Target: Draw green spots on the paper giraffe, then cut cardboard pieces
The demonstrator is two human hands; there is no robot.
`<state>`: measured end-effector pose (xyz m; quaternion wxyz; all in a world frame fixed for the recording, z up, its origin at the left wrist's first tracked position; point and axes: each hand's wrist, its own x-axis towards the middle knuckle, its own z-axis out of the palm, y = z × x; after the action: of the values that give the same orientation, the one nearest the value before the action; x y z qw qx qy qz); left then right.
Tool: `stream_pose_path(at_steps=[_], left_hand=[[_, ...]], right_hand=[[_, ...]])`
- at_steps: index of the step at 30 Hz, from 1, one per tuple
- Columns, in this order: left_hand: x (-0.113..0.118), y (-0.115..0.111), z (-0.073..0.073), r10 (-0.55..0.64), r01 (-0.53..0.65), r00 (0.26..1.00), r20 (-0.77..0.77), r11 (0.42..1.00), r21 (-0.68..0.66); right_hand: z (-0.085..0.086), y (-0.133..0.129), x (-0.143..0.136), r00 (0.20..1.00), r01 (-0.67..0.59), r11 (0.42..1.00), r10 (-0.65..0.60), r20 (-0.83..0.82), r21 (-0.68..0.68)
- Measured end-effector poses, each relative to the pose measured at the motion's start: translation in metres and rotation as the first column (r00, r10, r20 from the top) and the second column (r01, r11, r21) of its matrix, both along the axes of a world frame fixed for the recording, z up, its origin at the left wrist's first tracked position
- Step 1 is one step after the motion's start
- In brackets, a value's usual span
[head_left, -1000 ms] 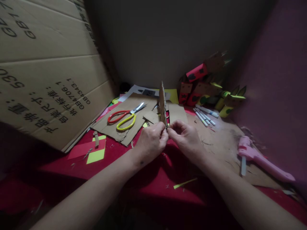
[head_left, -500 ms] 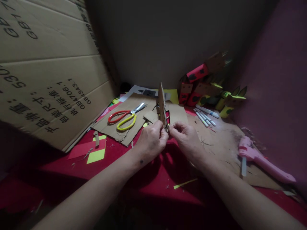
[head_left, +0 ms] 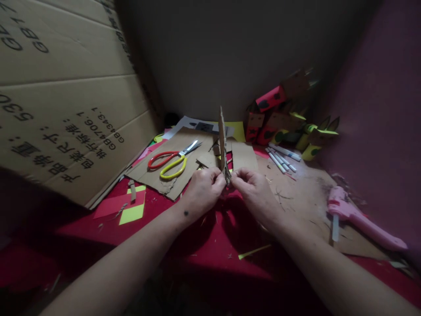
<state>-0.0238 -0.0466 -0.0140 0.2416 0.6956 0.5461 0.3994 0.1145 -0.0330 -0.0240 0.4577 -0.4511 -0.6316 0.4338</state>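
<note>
A piece of cardboard [head_left: 222, 136] stands upright, edge-on to me, with a ragged, torn lower end. My left hand [head_left: 204, 186] pinches it near the bottom from the left. From the right, my right hand [head_left: 249, 184] has thumb and fingertips closed at the same frayed end; the exact bit between them is too small to see. Scissors [head_left: 174, 166] with one red and one yellow handle lie left of the hands, on a flat cardboard sheet [head_left: 144, 172]. Cut cardboard pieces [head_left: 243, 154] lie just behind the hands.
A large printed cardboard box [head_left: 72, 105] rises on the left. Right are several markers [head_left: 283, 159], a pink glue gun [head_left: 362, 219] and paper-and-cardboard animal figures [head_left: 271, 127]. Red and yellow paper scraps [head_left: 132, 213] and cardboard shreds lie on the red cloth [head_left: 210, 250].
The upright cardboard has turned slightly more edge-on, and its top sits a little higher. My left hand has shifted slightly left, still pinching; more small bits show on the cloth below.
</note>
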Motion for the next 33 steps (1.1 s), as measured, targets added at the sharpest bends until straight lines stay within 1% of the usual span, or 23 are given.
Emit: stream_pose_path(at_steps=[2, 4, 7, 9, 14, 17, 20, 23, 26, 29, 33], left_hand=[[-0.002, 0.0, 0.001, -0.056, 0.062, 0.995, 0.082, 0.995, -0.077], [-0.003, 0.001, 0.002, -0.077, 0.086, 0.993, 0.085, 0.991, -0.099], [-0.003, 0.002, -0.001, -0.055, 0.055, 0.998, 0.006, 0.998, -0.033], [-0.002, 0.004, -0.003, -0.048, 0.048, 0.998, -0.044, 0.999, 0.012], [-0.001, 0.005, -0.004, -0.068, 0.071, 0.994, -0.081, 0.997, 0.03], [0.002, 0.004, -0.003, -0.035, 0.046, 0.99, -0.137, 0.995, 0.083], [0.004, 0.004, -0.003, -0.018, 0.04, 0.986, -0.167, 0.991, 0.128], [0.005, 0.005, -0.004, -0.03, 0.05, 0.986, -0.165, 0.991, 0.121], [0.005, 0.007, -0.005, -0.061, 0.068, 0.991, -0.116, 0.996, 0.055], [0.004, 0.008, -0.005, -0.074, 0.074, 0.995, -0.067, 0.997, -0.002], [0.003, 0.006, -0.006, -0.042, 0.043, 0.997, -0.071, 0.999, 0.022]], right_hand=[[-0.001, 0.001, 0.0, 1.0, -0.008, 1.0, 0.008, -0.016, -0.017], [-0.001, 0.003, 0.0, 1.0, 0.003, 1.0, -0.002, 0.002, -0.017], [-0.001, 0.004, -0.001, 0.998, 0.028, 0.999, -0.027, 0.053, -0.029], [-0.001, 0.006, -0.001, 0.998, 0.034, 0.998, -0.031, 0.059, -0.053], [0.001, 0.009, 0.001, 0.999, 0.018, 0.996, -0.015, 0.038, -0.087], [0.003, 0.009, 0.003, 0.998, 0.018, 0.995, -0.013, 0.054, -0.095], [0.006, 0.008, 0.004, 0.998, 0.042, 0.994, -0.037, 0.054, -0.1], [0.007, 0.007, 0.005, 0.999, 0.024, 0.989, -0.029, -0.028, -0.145], [0.008, 0.007, 0.006, 0.99, -0.036, 0.975, 0.005, -0.141, -0.218], [0.009, 0.007, 0.007, 0.982, -0.063, 0.964, 0.013, -0.19, -0.259], [0.011, 0.007, 0.007, 0.974, -0.085, 0.958, 0.022, -0.226, -0.274]])
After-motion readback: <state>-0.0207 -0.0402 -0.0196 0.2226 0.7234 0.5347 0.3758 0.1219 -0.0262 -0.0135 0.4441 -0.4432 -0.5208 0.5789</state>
